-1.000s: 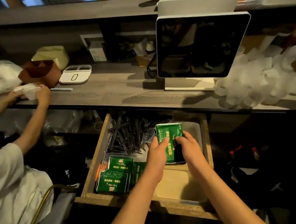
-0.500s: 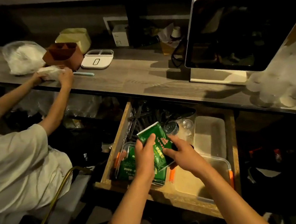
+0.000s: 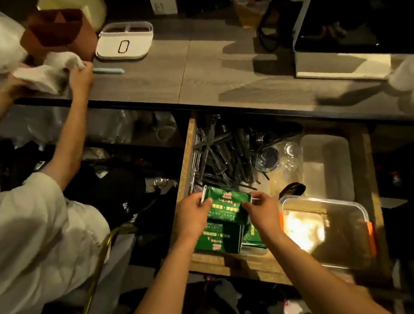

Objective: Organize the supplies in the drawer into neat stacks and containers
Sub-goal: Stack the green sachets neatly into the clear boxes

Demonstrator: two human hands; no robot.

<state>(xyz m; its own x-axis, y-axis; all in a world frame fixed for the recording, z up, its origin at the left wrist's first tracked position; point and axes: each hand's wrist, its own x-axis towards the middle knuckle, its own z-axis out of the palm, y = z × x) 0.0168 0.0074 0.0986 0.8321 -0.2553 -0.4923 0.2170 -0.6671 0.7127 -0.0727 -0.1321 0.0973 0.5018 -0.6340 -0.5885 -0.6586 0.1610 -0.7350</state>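
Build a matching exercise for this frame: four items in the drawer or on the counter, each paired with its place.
Things:
1. green packet
2. dark cutlery
3. clear lidded container
4. white tray

Places:
A. drawer's near right corner
B. on the counter
C. held between left hand and right hand
D. back left of the drawer

Pairs: 1-C, 2-D, 3-A, 4-B

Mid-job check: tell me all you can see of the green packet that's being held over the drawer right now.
The green packet is a flat, glossy foil-like pouch with light printed lettering and a small red-gold emblem near its top edge. It is held roughly level over the drawer's front left corner, the left hand gripping its left end, the right hand its right. Similar green packets lie directly beneath it.
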